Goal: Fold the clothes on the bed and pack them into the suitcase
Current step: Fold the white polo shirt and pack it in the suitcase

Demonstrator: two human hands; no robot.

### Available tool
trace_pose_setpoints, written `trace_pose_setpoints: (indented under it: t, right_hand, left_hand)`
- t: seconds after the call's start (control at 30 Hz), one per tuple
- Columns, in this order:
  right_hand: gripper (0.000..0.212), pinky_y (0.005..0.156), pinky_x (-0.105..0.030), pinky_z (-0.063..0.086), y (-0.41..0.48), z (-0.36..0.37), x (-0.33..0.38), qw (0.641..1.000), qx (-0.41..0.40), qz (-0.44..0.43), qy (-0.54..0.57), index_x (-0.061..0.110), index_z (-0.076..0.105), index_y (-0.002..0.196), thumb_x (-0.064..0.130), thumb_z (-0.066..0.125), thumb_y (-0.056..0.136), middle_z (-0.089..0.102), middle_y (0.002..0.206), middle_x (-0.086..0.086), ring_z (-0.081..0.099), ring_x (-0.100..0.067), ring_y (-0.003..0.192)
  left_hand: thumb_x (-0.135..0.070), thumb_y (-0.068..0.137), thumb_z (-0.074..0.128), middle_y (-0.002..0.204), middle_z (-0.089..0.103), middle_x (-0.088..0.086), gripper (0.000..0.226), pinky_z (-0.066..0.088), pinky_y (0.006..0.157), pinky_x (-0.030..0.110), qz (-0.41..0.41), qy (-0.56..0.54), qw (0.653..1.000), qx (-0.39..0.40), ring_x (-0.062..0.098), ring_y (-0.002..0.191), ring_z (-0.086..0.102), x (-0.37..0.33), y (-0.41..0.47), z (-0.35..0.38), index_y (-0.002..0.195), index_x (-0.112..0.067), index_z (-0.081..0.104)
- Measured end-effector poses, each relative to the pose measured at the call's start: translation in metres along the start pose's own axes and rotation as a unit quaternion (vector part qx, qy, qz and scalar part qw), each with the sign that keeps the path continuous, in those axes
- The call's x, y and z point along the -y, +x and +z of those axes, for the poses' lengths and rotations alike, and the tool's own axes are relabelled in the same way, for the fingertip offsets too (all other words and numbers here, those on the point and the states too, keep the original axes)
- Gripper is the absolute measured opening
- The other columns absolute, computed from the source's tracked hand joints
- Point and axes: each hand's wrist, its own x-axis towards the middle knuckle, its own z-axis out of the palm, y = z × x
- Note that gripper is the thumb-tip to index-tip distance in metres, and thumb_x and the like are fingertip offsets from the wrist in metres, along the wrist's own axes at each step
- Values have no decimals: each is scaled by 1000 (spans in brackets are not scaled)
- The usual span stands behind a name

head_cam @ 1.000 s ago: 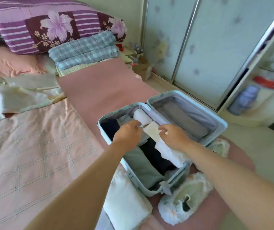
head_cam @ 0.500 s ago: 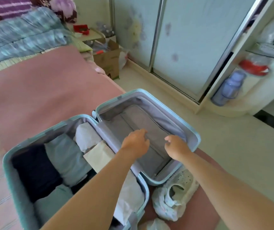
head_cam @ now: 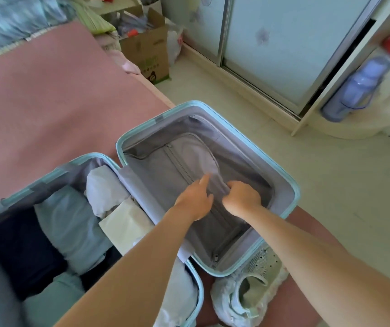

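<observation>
The suitcase [head_cam: 293, 185] lies open, centre frame. The right hand [head_cam: 242, 199] clenches the grey liner [head_cam: 201, 156] of its lid half. The left hand [head_cam: 194, 200], fingers extended, presses the liner alongside. The zip [head_cam: 177, 161] runs diagonally between them. Folded clothes [head_cam: 71, 223] fill the lower-left half.

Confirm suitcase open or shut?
Open. The suitcase lies spread; folded clothes fill one half, a grey liner covers the other.
</observation>
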Motion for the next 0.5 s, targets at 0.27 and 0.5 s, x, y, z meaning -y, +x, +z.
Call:
trace_pose_setpoints:
  t: [0.27, 0.5]
  right_hand:
    - [27, 66, -26, 42, -79, -41, 100, 971, 61, -181, 144, 11, 70, 111, 8, 48, 96, 70, 98, -9, 62, -23, 84]
    - [46, 99, -39, 49, -170, -36, 180, 943, 164, -200, 207, 3, 64, 123, 28, 58, 86, 66, 128, -7, 60, -26, 115]
  left_hand:
    - [-10, 85, 61, 164, 2, -2, 71, 20, 117, 39, 168, 292, 930, -146, 21, 150, 2, 17, -76, -107, 146, -39, 40]
    - [-20, 63, 84, 134, 61, 2, 13, 38, 107, 45, 183, 383, 882, -206, 28, 130, 51, 83, -203, -177, 74, -25, 78]
